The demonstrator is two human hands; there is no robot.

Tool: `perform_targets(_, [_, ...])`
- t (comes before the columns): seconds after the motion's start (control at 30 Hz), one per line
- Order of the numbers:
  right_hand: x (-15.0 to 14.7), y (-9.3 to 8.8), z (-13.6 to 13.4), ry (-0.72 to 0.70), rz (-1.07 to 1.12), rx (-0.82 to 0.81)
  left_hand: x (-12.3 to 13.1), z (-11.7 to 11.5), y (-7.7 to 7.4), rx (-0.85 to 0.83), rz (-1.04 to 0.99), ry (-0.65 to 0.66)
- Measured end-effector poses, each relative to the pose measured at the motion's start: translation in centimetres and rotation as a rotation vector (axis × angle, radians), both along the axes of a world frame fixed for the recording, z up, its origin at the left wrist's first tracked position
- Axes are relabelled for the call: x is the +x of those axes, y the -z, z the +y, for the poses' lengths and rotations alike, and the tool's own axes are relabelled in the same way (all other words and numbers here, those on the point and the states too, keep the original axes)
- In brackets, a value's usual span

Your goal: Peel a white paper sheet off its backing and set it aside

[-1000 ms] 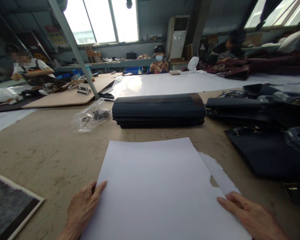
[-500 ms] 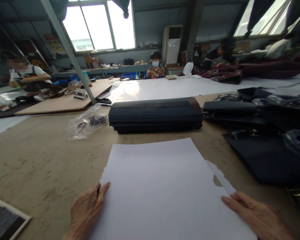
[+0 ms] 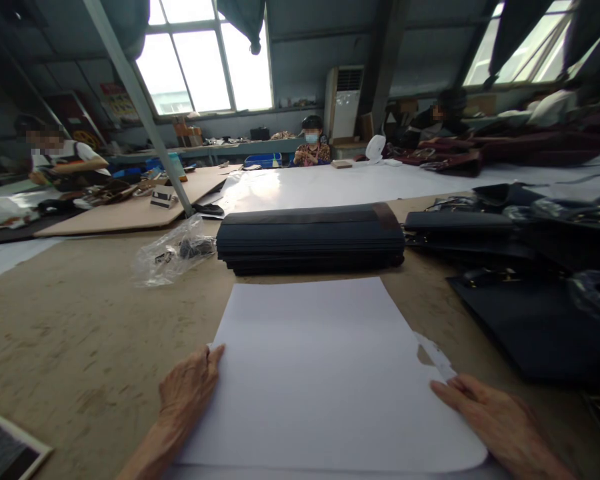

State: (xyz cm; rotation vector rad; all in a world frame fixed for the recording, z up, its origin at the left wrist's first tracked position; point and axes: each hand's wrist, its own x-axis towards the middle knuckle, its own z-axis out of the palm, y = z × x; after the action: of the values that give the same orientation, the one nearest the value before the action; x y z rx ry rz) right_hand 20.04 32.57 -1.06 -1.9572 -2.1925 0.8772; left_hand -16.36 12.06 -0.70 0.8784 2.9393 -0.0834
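Note:
A white sheet of paper (image 3: 325, 360) lies flat on the brown table (image 3: 80, 333) in front of me, on top of other white sheets whose torn edge shows at its right side. My left hand (image 3: 190, 387) rests at the sheet's left edge, thumb on the paper. My right hand (image 3: 490, 420) lies at the sheet's right edge, fingers spread and touching it. Just beyond the sheet stands a stack of black flat pieces (image 3: 310, 237).
A clear plastic bag with small dark parts (image 3: 173, 252) lies left of the stack. Black bags and panels (image 3: 530, 293) crowd the right side. A framed dark board (image 3: 5, 453) is at bottom left. Other people sit at far tables.
The top sheet has slid away from me toward the black stack, and both hands moved forward with it. The view tilted up slightly.

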Motion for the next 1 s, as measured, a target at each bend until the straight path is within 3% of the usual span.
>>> perform_targets(0.2, [-0.4,-0.3,0.0,0.026,0.06,-0.003,-0.1,0.1,0.6,0.011,0.008,-0.004])
perform_targets(0.5, [-0.8,-1.3,-0.9,0.025,0.186,-0.005,-1.6,-0.1,-0.3,0.031,-0.107,0.032])
perform_targets(0.7, [-0.7,-2.9,-2.0,0.073,0.257,0.002,-0.7,-0.4,-2.7,0.115,-0.024,0.044])
perform_targets(0.87, [1.4,-4.9,-4.6,0.088,0.277,0.008,0.9,-3.7,-6.0,0.168,-0.081,0.044])
perform_targets(1.0, [3.2,-4.8,-8.2,0.14,0.41,-0.13,1.4,-8.9,-7.0,0.209,-0.177,-0.055])
